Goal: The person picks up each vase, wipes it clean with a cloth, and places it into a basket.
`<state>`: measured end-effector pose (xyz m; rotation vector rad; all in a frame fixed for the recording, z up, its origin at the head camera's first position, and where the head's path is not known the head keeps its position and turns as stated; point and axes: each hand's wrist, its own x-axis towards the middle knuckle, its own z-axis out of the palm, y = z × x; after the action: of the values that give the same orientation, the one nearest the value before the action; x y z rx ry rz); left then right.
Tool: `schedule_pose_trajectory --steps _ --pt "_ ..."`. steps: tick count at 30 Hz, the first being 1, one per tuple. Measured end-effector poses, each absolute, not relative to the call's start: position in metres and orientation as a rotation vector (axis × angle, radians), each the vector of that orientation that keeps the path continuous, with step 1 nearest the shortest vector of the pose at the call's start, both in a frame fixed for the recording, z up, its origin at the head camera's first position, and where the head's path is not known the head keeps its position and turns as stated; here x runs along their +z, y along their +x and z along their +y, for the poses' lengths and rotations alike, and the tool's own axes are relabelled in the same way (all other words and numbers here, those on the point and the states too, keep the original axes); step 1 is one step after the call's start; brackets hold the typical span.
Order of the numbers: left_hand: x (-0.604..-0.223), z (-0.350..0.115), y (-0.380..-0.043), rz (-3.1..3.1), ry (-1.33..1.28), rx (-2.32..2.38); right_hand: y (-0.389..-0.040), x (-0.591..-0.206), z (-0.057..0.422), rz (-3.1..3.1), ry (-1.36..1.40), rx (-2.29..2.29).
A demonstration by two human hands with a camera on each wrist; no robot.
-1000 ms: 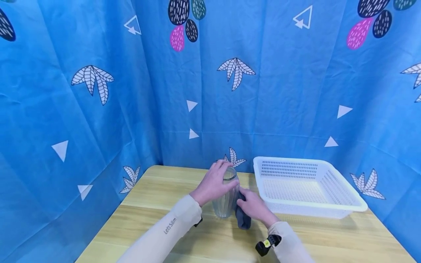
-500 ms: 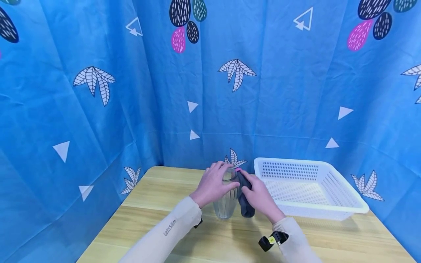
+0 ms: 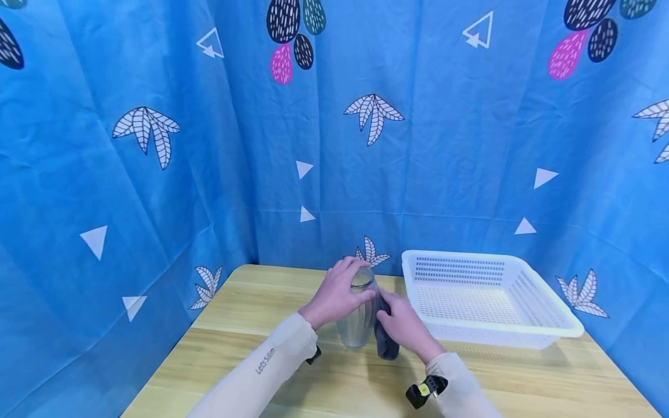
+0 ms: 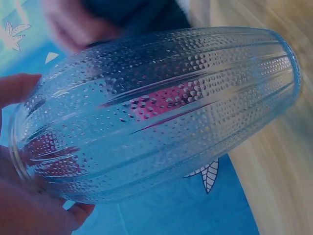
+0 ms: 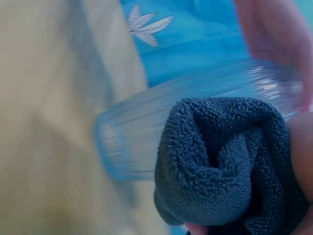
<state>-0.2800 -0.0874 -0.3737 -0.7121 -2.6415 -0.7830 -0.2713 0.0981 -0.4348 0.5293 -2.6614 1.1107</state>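
Note:
A clear glass vase [image 3: 357, 325] with ribs and a dimpled surface stands near the middle of the table. My left hand [image 3: 340, 293] grips it near its rim, thumb on one side and fingers on the other. In the left wrist view the vase [image 4: 171, 115] fills the frame, and a pink patch shows through its glass. On the vase's right side, my right hand [image 3: 405, 325] holds a folded dark grey towelling cloth [image 3: 387, 345] at the glass. Close up in the right wrist view, the bunched cloth [image 5: 210, 166] hides part of the vase.
A white perforated plastic basket [image 3: 502, 331] stands on the wooden table [image 3: 240, 313], to the right of my right hand. Behind and at the left hangs a blue patterned curtain [image 3: 334, 133]. Each wrist wears a small black device.
My right hand and the cloth rose along the vase's right side, then came down again to about where they were. My left hand keeps its grip near the rim, almost unmoved.

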Motion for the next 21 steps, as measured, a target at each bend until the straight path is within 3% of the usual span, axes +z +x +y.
schedule_pose_trajectory --steps 5,9,21 --pt "-0.376 -0.090 -0.280 -2.652 -0.703 -0.858 -0.272 -0.463 0.096 -2.768 0.593 1.050" --pt "-0.376 -0.091 -0.278 -2.675 -0.670 -0.905 -0.273 -0.461 0.099 -2.757 0.598 1.091" --pt "-0.364 -0.089 -0.271 -2.666 -0.699 -0.799 -0.262 -0.388 0.106 -2.507 0.568 1.169"
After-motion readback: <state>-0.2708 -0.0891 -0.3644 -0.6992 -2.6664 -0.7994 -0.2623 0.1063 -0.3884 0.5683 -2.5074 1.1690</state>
